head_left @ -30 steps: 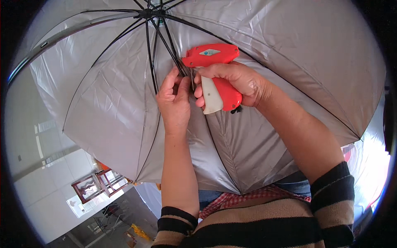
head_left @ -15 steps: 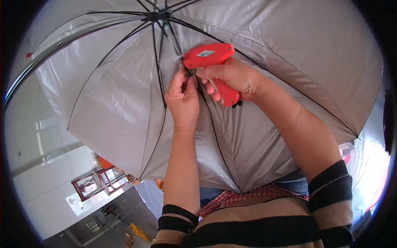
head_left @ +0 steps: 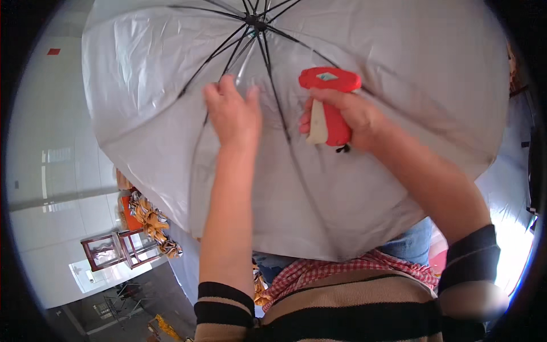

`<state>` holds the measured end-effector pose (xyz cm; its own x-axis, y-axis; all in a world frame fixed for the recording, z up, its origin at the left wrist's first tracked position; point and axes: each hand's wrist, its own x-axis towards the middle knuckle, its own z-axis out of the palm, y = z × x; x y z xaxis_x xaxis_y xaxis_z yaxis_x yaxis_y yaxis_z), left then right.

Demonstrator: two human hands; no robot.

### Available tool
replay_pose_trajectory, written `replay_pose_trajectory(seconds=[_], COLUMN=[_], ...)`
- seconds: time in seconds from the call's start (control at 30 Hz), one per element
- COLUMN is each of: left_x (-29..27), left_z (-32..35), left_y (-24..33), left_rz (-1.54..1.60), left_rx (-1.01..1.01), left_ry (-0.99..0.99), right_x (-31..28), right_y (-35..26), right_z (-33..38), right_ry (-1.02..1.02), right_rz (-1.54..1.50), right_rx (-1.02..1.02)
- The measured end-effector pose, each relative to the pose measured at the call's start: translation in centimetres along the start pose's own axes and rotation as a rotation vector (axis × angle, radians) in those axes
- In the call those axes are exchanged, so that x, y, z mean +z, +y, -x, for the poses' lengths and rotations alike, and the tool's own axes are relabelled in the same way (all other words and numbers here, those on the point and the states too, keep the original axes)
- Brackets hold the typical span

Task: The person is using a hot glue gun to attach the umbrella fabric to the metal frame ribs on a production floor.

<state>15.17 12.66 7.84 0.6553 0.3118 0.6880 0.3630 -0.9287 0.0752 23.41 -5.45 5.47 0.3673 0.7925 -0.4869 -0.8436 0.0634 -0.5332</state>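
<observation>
Wearing a black-and-tan striped sweater (head_left: 342, 310), with bare forearms stretched up over the silvery-grey inside of an umbrella canopy (head_left: 137, 125). On the right, slanting the forearm up and inward from the canopy's lower right edge, wrist nearly in line. Grasping a red pistol-shaped tool (head_left: 345, 82) with a cream trigger in the right hand (head_left: 356, 114), thumb laid just under the red barrel, fingers curled round the front of the trigger. Holding the tool roughly level over the canopy, right of middle and well inside the rim. On the left, with the forearm almost upright and straight from cuff to wrist. Holding the left hand (head_left: 232, 117) released, left of the canopy's middle and well apart from the tool, fingers bent, thumb spread to the right; too blurred to tell whether touching a rib. Fanning out above from a black hub (head_left: 256, 23) in black ribs (head_left: 266, 57), with one rib between the two hands. Below the canopy's lower edge, in a red-and-white checked cloth (head_left: 364, 265) beside blue jeans (head_left: 411, 242). Farther off, past the lower left edge, in bunched orange patterned fabric (head_left: 149, 219), then in a brown frame (head_left: 121, 249).
</observation>
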Motion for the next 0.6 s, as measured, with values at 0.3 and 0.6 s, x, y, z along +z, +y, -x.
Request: replay_pose_trajectory(seconds=[0.3, 0.6], left_x=[2.5, 2.7], left_z=[4.6, 4.8], left_y=[2.1, 2.6], left_rz=[0.427, 0.684], left_rx=[-0.291, -0.427], left_ry=[-0.317, -0.349], right_x=[-0.2, -1.2], right_y=[2.8, 2.7], right_z=[-1.7, -2.1], right_ry=[-0.047, -0.087], right_rz=[-0.199, -0.128], right_rx=[-0.129, -0.113])
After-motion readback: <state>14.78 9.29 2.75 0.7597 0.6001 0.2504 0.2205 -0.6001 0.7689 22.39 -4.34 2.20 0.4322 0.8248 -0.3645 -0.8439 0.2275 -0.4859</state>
